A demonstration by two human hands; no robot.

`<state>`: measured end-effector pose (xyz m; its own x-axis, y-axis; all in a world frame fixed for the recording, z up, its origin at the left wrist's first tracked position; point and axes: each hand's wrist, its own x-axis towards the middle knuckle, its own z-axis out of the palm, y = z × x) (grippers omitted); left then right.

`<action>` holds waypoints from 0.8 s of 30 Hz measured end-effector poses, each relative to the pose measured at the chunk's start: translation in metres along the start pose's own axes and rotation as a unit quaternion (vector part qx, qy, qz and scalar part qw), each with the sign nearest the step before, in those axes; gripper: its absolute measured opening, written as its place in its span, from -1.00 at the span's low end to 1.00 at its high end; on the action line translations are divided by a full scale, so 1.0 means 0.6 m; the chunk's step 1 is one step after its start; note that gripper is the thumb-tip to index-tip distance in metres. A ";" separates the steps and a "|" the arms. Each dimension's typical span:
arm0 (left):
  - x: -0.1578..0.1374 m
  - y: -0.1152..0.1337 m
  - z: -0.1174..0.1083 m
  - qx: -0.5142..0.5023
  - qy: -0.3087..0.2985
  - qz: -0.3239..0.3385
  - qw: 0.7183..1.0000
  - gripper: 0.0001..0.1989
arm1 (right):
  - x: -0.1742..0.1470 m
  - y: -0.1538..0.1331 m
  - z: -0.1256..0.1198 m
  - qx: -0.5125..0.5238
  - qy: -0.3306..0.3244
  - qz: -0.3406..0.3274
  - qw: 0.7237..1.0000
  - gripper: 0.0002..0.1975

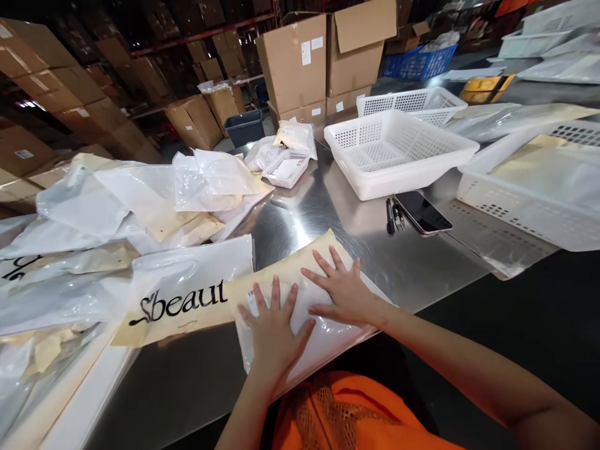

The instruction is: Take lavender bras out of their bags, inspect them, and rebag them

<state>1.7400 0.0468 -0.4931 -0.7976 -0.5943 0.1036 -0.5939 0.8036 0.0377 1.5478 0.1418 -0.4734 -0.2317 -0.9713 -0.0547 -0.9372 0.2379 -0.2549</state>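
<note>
Both hands press flat on a clear plastic bag (323,337) with white and cream contents, lying at the table's front edge. My left hand (276,328) rests on its left part with fingers spread, beside a small white label (252,302). Toward the bag's upper right, my right hand (344,290) lies with its fingers apart. Just left of it is another flat package (187,259) with black lettering reading "beaut", its right end against or under the bag. What is inside the bag under my hands is hard to make out.
Plastic-wrapped packages (135,194) are heaped on the left. White perforated baskets (398,178) stand at the back right, with a phone (423,212) and dark pens (390,216) in front of them. Cardboard boxes (295,69) rise behind the metal table (295,219).
</note>
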 end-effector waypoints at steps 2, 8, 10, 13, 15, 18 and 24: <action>0.000 0.003 -0.005 0.000 -0.010 -0.004 1.000 -0.31 | 0.000 0.002 0.004 -0.003 0.010 -0.002 1.000 -0.13; 0.000 0.003 -0.003 -0.023 -0.002 -0.008 1.000 -0.28 | 0.000 0.005 0.019 -0.026 0.034 -0.008 0.999 -0.14; 0.002 0.004 0.001 -0.031 0.009 -0.010 0.999 -0.29 | 0.003 0.005 0.023 -0.033 0.042 -0.008 0.999 -0.15; 0.003 0.008 -0.002 -0.042 0.015 -0.009 0.999 -0.29 | 0.008 0.008 0.022 -0.025 0.040 -0.011 0.999 -0.15; -0.007 0.007 -0.011 -0.052 0.013 -0.003 0.999 -0.29 | -0.001 0.012 0.017 0.005 0.044 -0.012 0.999 -0.15; -0.045 -0.010 -0.029 -0.088 0.072 -0.002 0.994 -0.41 | -0.051 0.017 0.007 0.113 0.148 0.019 0.982 -0.24; -0.142 -0.081 -0.043 -0.224 0.015 -0.334 0.915 -0.67 | -0.198 -0.020 0.043 0.528 -0.040 0.233 0.816 -0.50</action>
<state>1.8398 0.0592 -0.4783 -0.2643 -0.9622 -0.0653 -0.8399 0.1964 0.5059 1.5933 0.2543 -0.4887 -0.4418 -0.7844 -0.4354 0.0044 0.4835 -0.8753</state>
